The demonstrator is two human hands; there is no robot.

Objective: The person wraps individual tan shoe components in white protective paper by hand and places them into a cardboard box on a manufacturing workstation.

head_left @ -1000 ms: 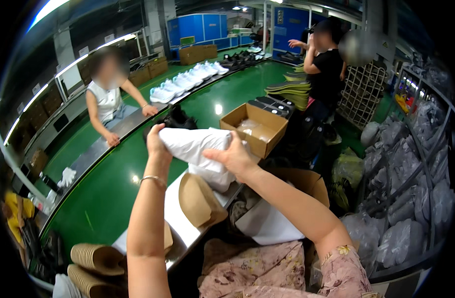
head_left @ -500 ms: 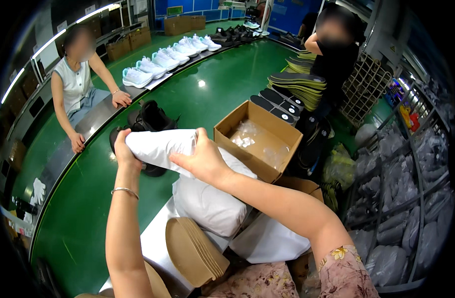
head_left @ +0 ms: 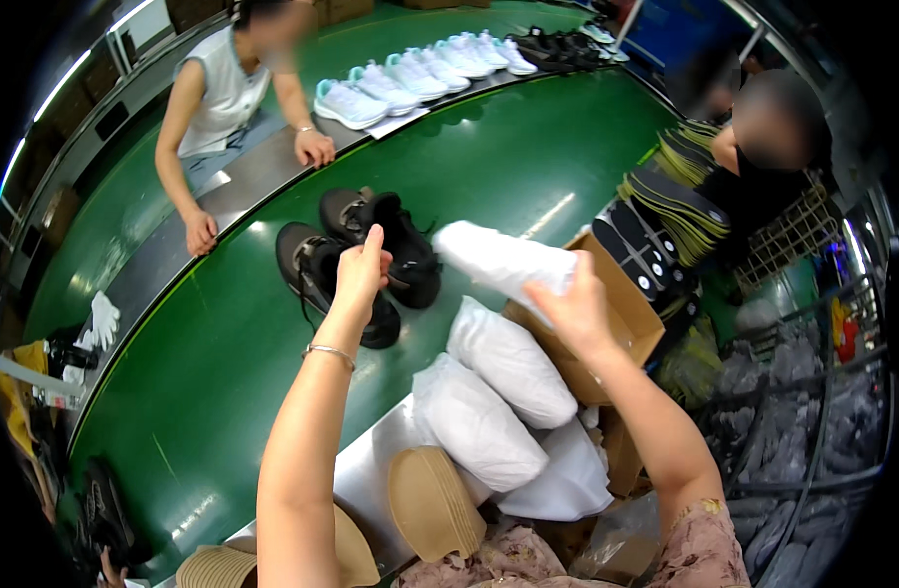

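My right hand (head_left: 575,306) grips one end of a white paper-wrapped bundle (head_left: 499,263), raised over the green table beside a cardboard box. My left hand (head_left: 363,279) is apart from the bundle, in front of a pair of black shoes (head_left: 307,265), its visible fingers stretched out; whether it touches a shoe I cannot tell. Two more white bundles (head_left: 513,365) lie side by side below my hands. Closer to me are a white sheet-like wrap (head_left: 559,480) and a stack of curved brown cardboard pieces (head_left: 432,502).
The open cardboard box (head_left: 638,318) stands right of the bundles. Stacked insoles (head_left: 670,186) lie behind it. White sneakers (head_left: 415,76) line the far edge, near a co-worker's hands (head_left: 314,147). Another person is at the right, above a rack of grey plastic-wrapped items (head_left: 802,431).
My left hand has let go of the bundle, which my right hand has carried rightward. The view has shifted, showing both black shoes and the two lying bundles more fully.
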